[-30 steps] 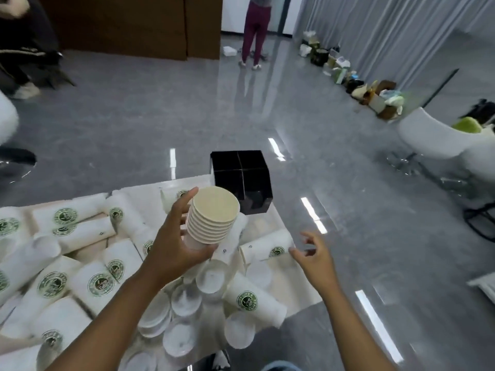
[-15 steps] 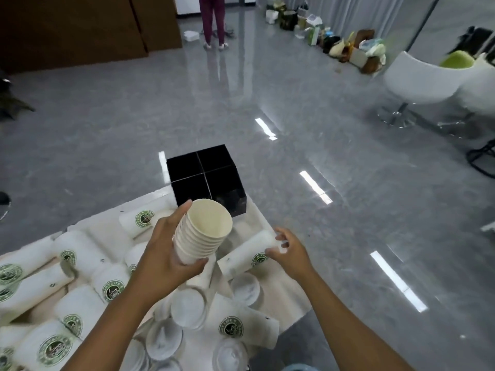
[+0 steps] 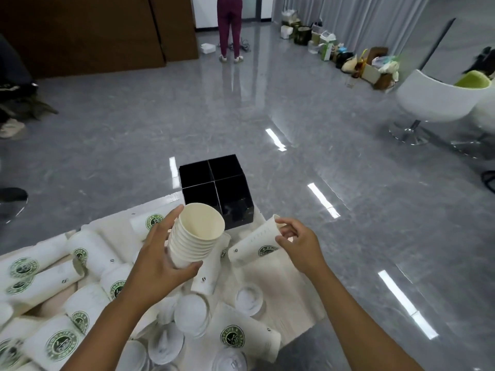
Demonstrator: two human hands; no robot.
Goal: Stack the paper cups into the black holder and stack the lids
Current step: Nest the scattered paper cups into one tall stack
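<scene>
Black holder stood at cloth's far edge, four compartments dark, contents unreadable. Nested cup stack in left hand, gripped round sides; likely light, crushable. Right hand pinched rim of single paper cup. Lids blurred, count unclear.

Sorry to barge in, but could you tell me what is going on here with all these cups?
A person is sorting paper cups on a white cloth spread on the floor. The left hand grips a nested stack of cups, open end up. The right hand pinches the rim of a single cup that is tilted, base towards the stack. The black holder, split into four compartments, looks empty. Many more cups and several lids lie loose on the cloth.
</scene>
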